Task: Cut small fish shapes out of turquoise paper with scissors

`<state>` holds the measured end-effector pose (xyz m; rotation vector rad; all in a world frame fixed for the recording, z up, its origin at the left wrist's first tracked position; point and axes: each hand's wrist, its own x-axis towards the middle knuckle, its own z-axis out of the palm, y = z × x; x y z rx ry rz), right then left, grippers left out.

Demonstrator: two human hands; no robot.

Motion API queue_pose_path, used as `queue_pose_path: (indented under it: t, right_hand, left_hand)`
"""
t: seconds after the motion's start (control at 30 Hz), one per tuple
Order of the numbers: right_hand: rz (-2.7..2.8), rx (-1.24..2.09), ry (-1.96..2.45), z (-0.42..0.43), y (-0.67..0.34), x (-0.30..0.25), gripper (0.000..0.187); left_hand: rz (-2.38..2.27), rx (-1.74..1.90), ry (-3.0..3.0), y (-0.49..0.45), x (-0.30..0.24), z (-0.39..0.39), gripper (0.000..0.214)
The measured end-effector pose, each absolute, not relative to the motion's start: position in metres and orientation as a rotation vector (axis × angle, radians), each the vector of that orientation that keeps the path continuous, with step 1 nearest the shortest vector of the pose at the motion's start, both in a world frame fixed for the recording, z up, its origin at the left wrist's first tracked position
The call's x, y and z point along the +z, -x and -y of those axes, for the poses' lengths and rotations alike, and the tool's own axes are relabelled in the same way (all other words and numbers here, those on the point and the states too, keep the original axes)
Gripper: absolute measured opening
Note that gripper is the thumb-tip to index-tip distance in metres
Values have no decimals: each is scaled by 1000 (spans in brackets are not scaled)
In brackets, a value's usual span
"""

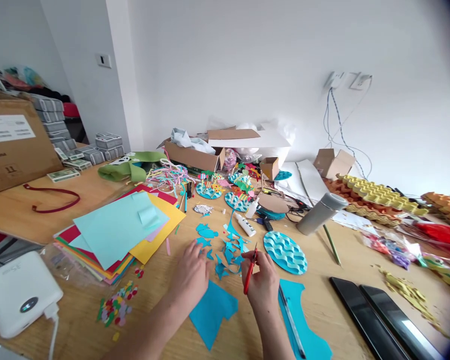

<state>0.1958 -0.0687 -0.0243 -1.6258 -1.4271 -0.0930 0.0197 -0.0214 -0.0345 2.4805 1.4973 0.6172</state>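
My right hand (263,284) is closed round small red-handled scissors (250,269), their tips pointing up toward the blue cut-outs. My left hand (192,270) lies palm down on the wooden table (360,270), fingers stretched toward several small blue paper scraps (228,252). Below my left hand lies a larger piece of blue paper (212,311). Another blue sheet (303,325) lies under my right wrist with a pen (290,320) on it. A round blue wave-patterned disc (285,251) sits just right of the scissors.
A stack of coloured paper (116,235) lies at left, a white device (17,292) with a cable at the near left. A glue bottle (245,224), a grey cylinder (320,214), cardboard boxes (195,155), egg trays (375,192) and two dark tablets (382,315) surround the work spot.
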Motion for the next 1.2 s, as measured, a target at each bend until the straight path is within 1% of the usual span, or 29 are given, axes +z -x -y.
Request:
queue_pose_path:
  t: [0.1, 0.17, 0.4, 0.7, 0.83, 0.97, 1.2]
  right_hand:
    - [1435, -86, 1635, 69, -197, -25, 6]
    - [1439, -88, 1639, 69, -197, -26, 7]
    - [1424, -52, 1644, 68, -196, -26, 8]
    - [1403, -44, 1633, 68, -197, -29, 11]
    - [1418, -23, 1619, 68, -199, -29, 11]
    - [1420, -29, 1597, 68, -199, -28, 11]
    - [1399, -42, 1562, 69, -195, -26, 10]
  left_hand:
    - [-1420, 485, -2529, -27, -48, 33, 50]
    - [-1401, 473, -2539, -28, -56, 35, 54]
    - [-1371, 460, -2569, -24, -60, 32, 50]
    - [-1267, 337, -2545, -20, -51, 31, 57]
    - [-1271, 297, -2529, -21, -46, 30, 56]
    - [-1264, 361, -2562, -22, -41, 29, 54]
    - [-1497, 433, -2552, -24, -45, 17, 52]
